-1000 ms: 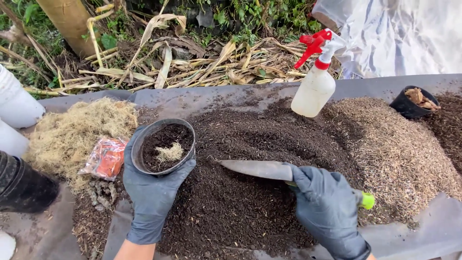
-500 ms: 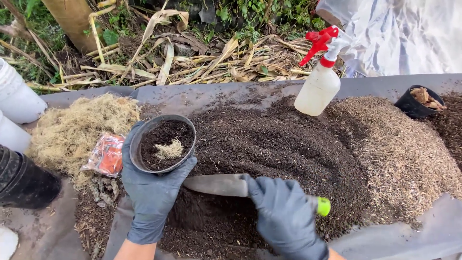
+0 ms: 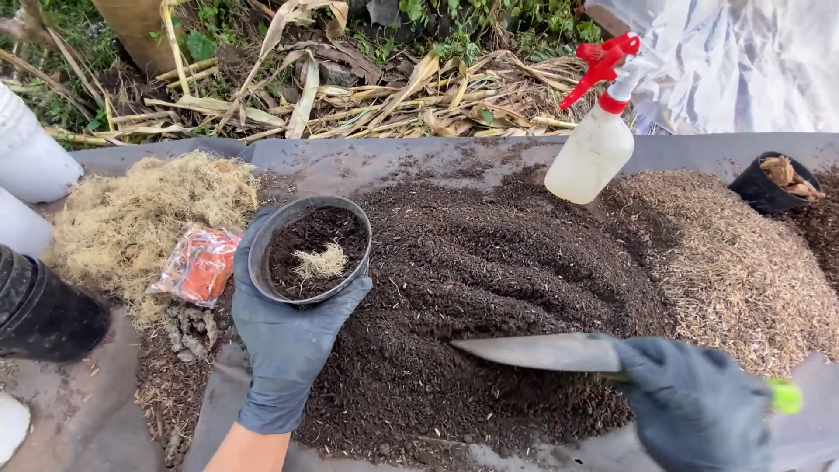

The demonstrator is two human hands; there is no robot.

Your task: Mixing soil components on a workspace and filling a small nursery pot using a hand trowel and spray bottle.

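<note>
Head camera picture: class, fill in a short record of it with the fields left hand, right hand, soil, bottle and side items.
left hand: gloved left hand holds a small black pot partly filled with soil and a tuft of moss
right hand: gloved right hand grips a trowel, blade on the soil
soil: dark soil heap on a grey sheet
bottle: spray bottle upright, red trigger
side items: moss pile, orange packet

Soft even daylight — no hard shadows; sharp centre, slight wide-angle bend at edges.
</note>
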